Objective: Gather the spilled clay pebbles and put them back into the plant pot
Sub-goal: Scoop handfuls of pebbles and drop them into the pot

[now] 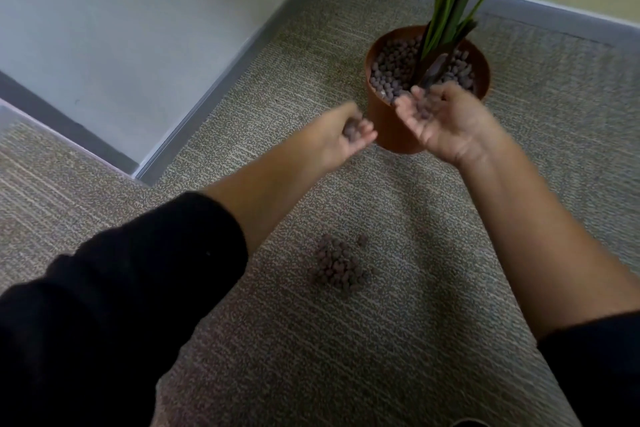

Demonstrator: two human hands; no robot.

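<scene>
A terracotta plant pot (pixel 388 130) stands on the carpet at the upper right, filled with brown clay pebbles (pixel 391 69) around green stems. A small heap of spilled clay pebbles (pixel 337 263) lies on the carpet in the middle. My left hand (pixel 341 139) is curled around a handful of pebbles just left of the pot. Palm up, my right hand (pixel 440 118) is cupped at the pot's near rim with a few pebbles in it; it is blurred.
A grey wall corner with a skirting board (pixel 221 87) juts in at the left. Another skirting board (pixel 540 7) runs behind the pot. The plant's green stems (pixel 453 0) rise above the pot. Patterned carpet (pixel 346 357) covers the floor.
</scene>
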